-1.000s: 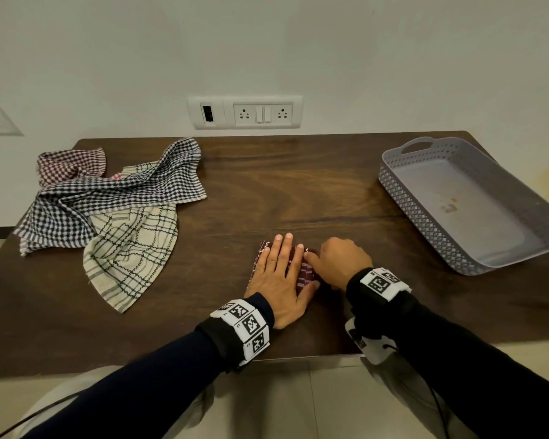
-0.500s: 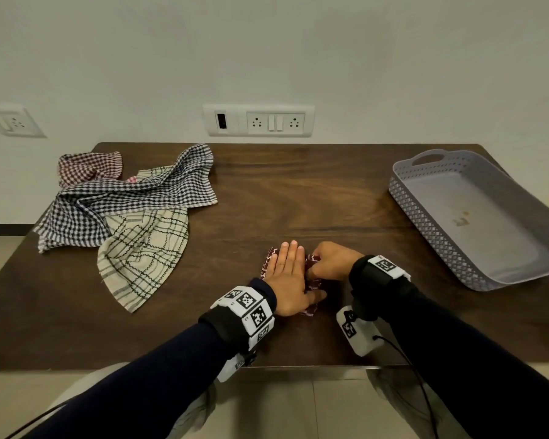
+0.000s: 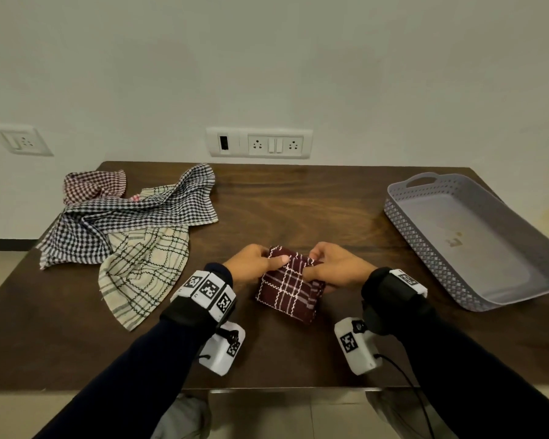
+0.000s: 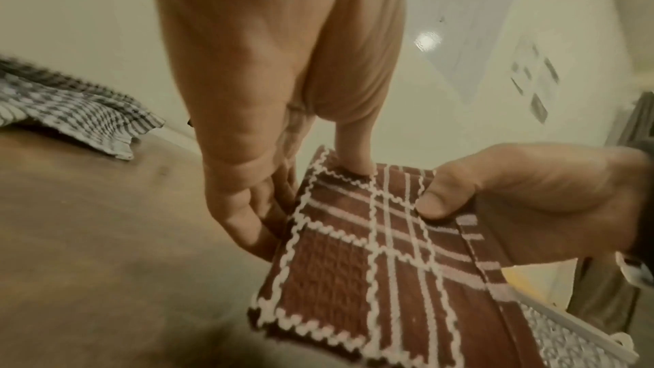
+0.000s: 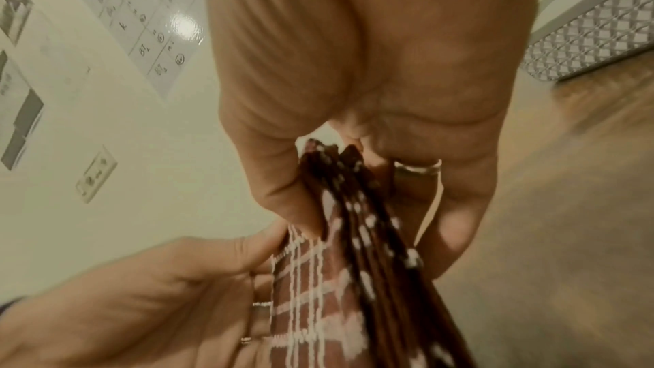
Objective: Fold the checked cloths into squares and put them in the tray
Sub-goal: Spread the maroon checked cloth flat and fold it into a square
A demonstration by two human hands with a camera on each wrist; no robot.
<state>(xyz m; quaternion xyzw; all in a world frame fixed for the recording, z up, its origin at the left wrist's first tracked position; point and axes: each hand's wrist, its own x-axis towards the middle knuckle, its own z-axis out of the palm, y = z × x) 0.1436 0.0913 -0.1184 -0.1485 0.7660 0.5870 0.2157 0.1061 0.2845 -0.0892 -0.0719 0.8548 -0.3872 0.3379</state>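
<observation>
1. The maroon cloth (image 3: 287, 288) is a thick woven square, folded into several layers, with white wavy stitch lines and pale stripes crossing in a check. Both hands hold it at the near middle of the dark wood-grain surface (image 3: 314, 210); its far edge is raised, and whether the near edge touches the wood cannot be told.
2. The left hand (image 3: 251, 264) has its grip closed on the cloth's far left corner: the thumb lies on top and the curled fingers go beneath.
3. The right hand (image 3: 339, 269) pinches the far right edge, thumb on top and fingers under the stacked layers. The right wrist view shows those layers edge-on, with a ring on one finger.
4. The tray (image 3: 425, 248) is grey plastic, rectangular, with lattice-pierced walls, a loop handle at the far end and a smooth floor. It stands at the right of the surface, well apart from the cloth.
5. Three loose cloths lie heaped at the far left: a navy-and-white small-check cloth (image 3: 124, 217) draped across a cream cloth (image 3: 143, 267) with thin dark grid lines, and a red-and-white checked cloth (image 3: 92, 185) bunched behind them.
6. The undersides of both hands are hidden in the head view. The wrist views are soft and blurred at the edges, and a pink scrap among the heap is too small to make out.
</observation>
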